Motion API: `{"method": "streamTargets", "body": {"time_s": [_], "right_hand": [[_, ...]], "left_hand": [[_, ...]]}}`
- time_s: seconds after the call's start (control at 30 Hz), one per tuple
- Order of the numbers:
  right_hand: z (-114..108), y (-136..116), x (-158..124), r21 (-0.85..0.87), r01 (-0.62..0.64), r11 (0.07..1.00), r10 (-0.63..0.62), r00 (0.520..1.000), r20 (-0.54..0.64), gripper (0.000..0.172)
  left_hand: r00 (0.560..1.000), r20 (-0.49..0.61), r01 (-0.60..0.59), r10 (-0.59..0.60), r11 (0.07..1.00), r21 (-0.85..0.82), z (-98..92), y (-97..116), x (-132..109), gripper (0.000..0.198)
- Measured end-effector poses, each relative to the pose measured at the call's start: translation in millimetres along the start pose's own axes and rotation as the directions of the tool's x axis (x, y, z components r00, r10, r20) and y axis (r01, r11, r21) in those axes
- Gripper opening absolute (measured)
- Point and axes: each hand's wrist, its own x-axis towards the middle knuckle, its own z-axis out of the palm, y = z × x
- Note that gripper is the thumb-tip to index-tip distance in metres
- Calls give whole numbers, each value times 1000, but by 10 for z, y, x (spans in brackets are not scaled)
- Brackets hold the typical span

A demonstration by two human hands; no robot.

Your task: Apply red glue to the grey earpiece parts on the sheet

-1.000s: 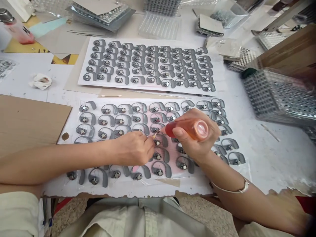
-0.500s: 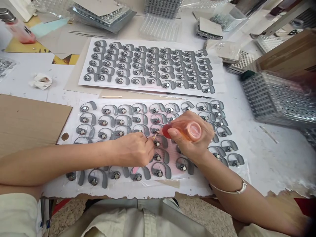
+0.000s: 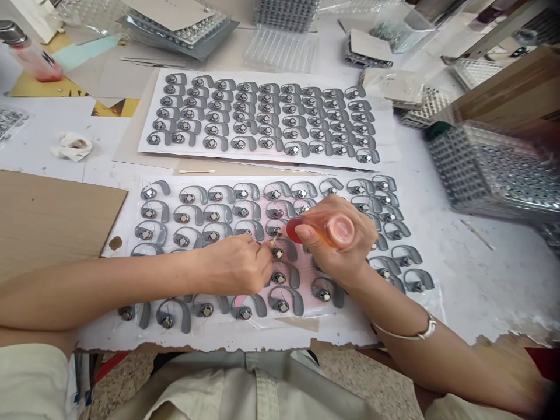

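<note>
The left hand point(image 3: 238, 262) sits at centre frame, fingers pinched shut on a thin swab point(image 3: 275, 238) whose tip points up and right, just above a grey part point(image 3: 280, 252) on the near sheet point(image 3: 219, 335). The right hand point(image 3: 339, 242), just right of centre, is clenched around a small orange bottle point(image 3: 326, 228) lying on its side, its red nozzle end toward the swab tip and its round base toward the camera. Nozzle and swab tip are very close; whether they touch cannot be told. A thin bangle point(image 3: 415, 333) circles the right wrist at lower right.

The near sheet fills the middle of the frame and carries rows of grey hooked parts, each with a small metal disc; both hands cover several of them. A pinkish patch shows on the sheet under and around the hands. A second sheet point(image 3: 389, 149) with similar rows lies above it, in the upper middle. Between the 2 sheets lies a spare swab point(image 3: 196, 171).

At left, a brown cardboard point(image 3: 48, 216) lies beside the near sheet. Above it sits a crumpled tissue point(image 3: 72, 146), and in the upper left corner a bottle with red liquid point(image 3: 30, 55). Clear trays point(image 3: 490, 169) stacked with small metal pieces stand at right, and more trays crowd the top edge.
</note>
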Motion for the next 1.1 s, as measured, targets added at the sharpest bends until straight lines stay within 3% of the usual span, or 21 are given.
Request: {"method": "streamTargets", "body": {"time_s": [1.1], "right_hand": [[-6,31,-28,-66,-44,997,41,999,-34,20]], "left_hand": [[1000,-5,7,-7,1000,-22,13,-13,-13,16]]}}
